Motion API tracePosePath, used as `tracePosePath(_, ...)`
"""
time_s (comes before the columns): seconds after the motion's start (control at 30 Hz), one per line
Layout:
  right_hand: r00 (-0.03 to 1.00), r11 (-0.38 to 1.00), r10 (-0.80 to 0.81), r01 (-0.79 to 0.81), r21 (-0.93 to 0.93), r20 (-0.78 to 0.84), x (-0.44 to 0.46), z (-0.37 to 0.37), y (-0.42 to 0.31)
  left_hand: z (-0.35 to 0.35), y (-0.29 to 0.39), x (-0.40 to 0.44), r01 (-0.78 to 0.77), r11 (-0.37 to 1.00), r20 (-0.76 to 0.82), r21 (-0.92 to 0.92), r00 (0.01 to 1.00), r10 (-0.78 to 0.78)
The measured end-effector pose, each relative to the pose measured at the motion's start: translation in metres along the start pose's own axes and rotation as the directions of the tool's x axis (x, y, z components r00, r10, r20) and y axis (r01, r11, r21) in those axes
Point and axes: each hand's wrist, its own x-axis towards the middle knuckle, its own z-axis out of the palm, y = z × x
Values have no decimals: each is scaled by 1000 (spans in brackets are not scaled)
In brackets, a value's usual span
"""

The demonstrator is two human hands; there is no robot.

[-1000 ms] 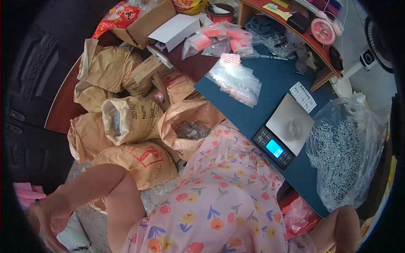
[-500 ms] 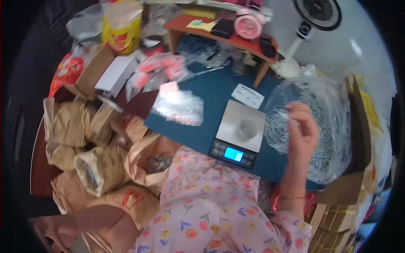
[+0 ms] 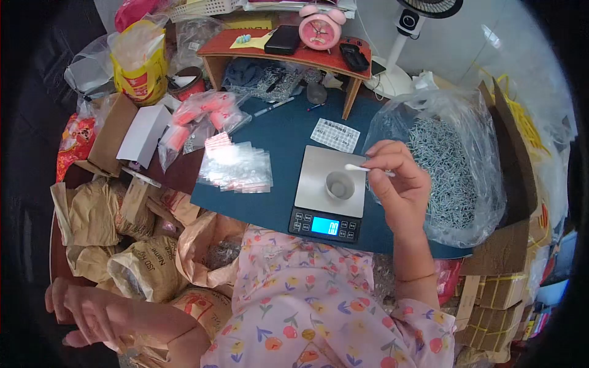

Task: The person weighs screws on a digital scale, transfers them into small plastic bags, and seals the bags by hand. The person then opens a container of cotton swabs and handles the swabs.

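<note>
My right hand (image 3: 402,181) pinches a cotton swab (image 3: 369,170) between thumb and fingertips. The swab's white tip points left, above the right side of a small clear cup (image 3: 339,185). That cup stands on the steel plate of a digital scale (image 3: 311,179), whose lit blue display appears to read zero. Right of this hand lies a large clear bag of metal screws (image 3: 438,165). At the lower left my left hand (image 3: 86,316) hangs with fingers apart and holds nothing. Brown paper sacks (image 3: 150,264) are nearest to it.
Small zip bags (image 3: 236,165) lie left of the scale on the blue mat (image 3: 282,132). Behind the scale is a printed card (image 3: 335,135). A red wooden shelf (image 3: 245,46) with a pink alarm clock (image 3: 320,29) stands at the back, beside a fan (image 3: 399,49).
My right hand has moved left from over the screws, closer to the cup, and the swab now shows clearly. My left hand has risen slightly at the lower left. The view has shifted.
</note>
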Motion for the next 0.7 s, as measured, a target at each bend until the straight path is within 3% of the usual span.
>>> tracePosePath(0.23,1000,999,-24,24,-28,11,1,3,2,-13,-35,-7,31,998,-184,53,983,-21)
tracePosePath(0.27,1000,999,-27,27,-28,16,1,3,1,-19,-35,-9,104,990,-158,100,984,-88)
tracePosePath(0.33,999,998,-36,36,-56,12,0,3,1,-36,-43,-21,149,962,-313,231,947,-72)
tracePosePath(0.4,996,995,-74,71,-74,-43,-1,3,-3,-54,-57,-30,342,885,-322,314,916,-240)
tracePosePath(0.43,990,992,-108,101,-76,-95,-4,1,-10,-66,-71,-29,492,797,-263,350,868,-420)
tracePosePath(0.47,980,989,-139,130,-71,-143,-11,-2,-14,-71,-93,-31,613,541,-476,576,789,-388)
tracePosePath(0.5,963,980,-197,189,-59,-185,-19,-13,-16,-76,-115,-34,740,207,-664,640,669,-334)
tracePosePath(0.53,929,953,-298,304,-8,-218,-33,-37,-21,-84,-132,-45,741,150,-627,654,642,-442)
tracePosePath(0.57,879,898,-409,436,65,-245,-45,-70,-23,-101,-145,-62,677,-43,-609,734,629,-483)
tracePosePath(0.6,829,838,-515,541,76,-219,-51,-86,-38,-129,-158,-85,536,-80,-485,841,678,-553)
tracePosePath(0.7,660,657,-750,738,-154,-34,-19,-65,-103,-153,-194,-114,247,-187,-310,951,732,-607)
